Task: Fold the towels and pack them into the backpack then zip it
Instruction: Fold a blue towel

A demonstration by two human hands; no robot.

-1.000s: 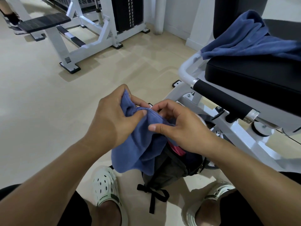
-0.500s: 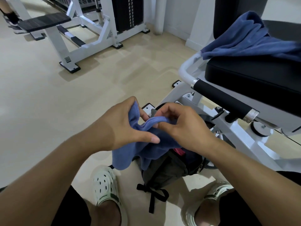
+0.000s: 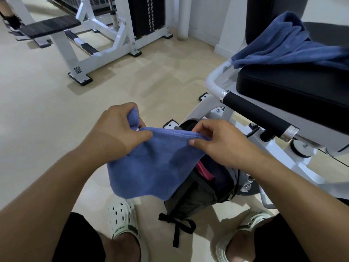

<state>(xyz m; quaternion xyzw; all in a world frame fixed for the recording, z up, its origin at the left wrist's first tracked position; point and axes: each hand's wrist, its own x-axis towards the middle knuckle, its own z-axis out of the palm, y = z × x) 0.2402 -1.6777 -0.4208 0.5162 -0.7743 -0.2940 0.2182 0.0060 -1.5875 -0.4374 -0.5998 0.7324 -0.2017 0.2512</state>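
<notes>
Two top corners of the soft blue terry towel (image 3: 151, 165) are pinched by the left hand (image 3: 115, 133) and right hand (image 3: 222, 146) above the open dark fabric backpack (image 3: 198, 197); edges should be matched squarely before folding.

White weight machine (image 3: 105, 40) on beige floor (image 3: 37, 114); black padded seat (image 3: 294, 91), white clogs (image 3: 122, 218).

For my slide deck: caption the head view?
Both hands hold a blue towel above the open backpack.
</notes>
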